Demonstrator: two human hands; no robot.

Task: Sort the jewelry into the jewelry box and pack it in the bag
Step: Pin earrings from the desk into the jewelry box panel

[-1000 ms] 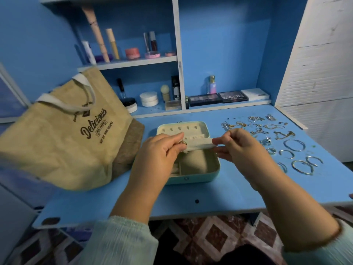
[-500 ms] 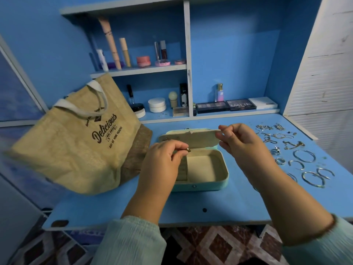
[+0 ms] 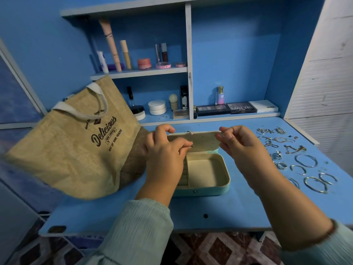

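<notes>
A mint-green jewelry box sits open near the middle of the blue worktop, its cream-lined tray facing up and its lid tilted up at the back. The left hand hovers over the left part of the box, thumb and fingertips pinched on a small metal piece — too small to tell what kind — held against the perforated inner face of the lid. The right hand is curled at the lid's right corner, its fingertips gripping the edge there. Pale green sleeves cover both forearms.

To the left of the box a jute tote bag printed "Delicious" leans on the worktop, its white handles up; its lower corner lies just beside the box. To the right, well apart from the box, loose jewelry is spread over the worktop — hoop earrings nearer the front, rings and smaller chains and charms toward the back.

Behind the worktop, blue shelves carry cosmetics: tubes and small jars on the upper shelf, and at worktop level round white jars, a small perfume bottle and eyeshadow palettes, one marked "MATTE". A patterned floor shows below the front edge.
</notes>
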